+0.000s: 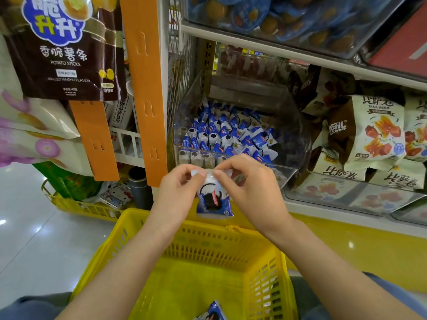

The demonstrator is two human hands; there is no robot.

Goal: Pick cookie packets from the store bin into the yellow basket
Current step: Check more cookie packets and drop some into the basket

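L hand (178,190) & R hand (249,181) both pinch the top seam of 1 cookie packet (213,202), which hangs just above the yellow basket (138,218) far rim. Prob. light, soft crinkly film w/ fragile cookie inside; hold by the seam, don't squeeze. Second packet (216,311) lies inside the basket. Store bin (288,144) beyond the basket holds dozens, too many to count.
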